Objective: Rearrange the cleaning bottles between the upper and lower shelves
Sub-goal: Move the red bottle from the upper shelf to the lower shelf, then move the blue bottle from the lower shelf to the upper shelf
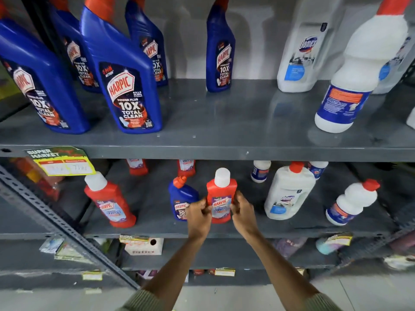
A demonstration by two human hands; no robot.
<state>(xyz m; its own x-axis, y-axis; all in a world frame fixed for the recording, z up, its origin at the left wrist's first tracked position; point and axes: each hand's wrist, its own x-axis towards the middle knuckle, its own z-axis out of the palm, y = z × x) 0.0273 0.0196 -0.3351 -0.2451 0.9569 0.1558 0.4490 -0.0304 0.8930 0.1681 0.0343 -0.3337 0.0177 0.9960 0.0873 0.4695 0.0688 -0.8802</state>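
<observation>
A red Harpic bottle with a white cap (pixel 221 191) stands upright on the lower shelf (pixel 157 230). My left hand (pixel 198 215) grips its left side and my right hand (pixel 243 212) grips its right side, at label height. Just left of it stands a small blue Harpic bottle (pixel 180 198), partly behind my left hand. Another red bottle (pixel 110 200) leans further left. On the upper shelf (pixel 224 122) several big blue Harpic bottles (pixel 125 81) fill the left part, and one narrower blue bottle (pixel 220 50) stands in the middle.
White Domex jugs (pixel 301 46) and a white bottle with a red cap (pixel 359 70) stand upper right. Lower right holds a white jug (pixel 289 194) and a white bottle (pixel 352 203). A yellow price tag (pixel 62 162) hangs from the upper shelf's edge. A slotted metal upright (pixel 45 209) runs diagonally at left.
</observation>
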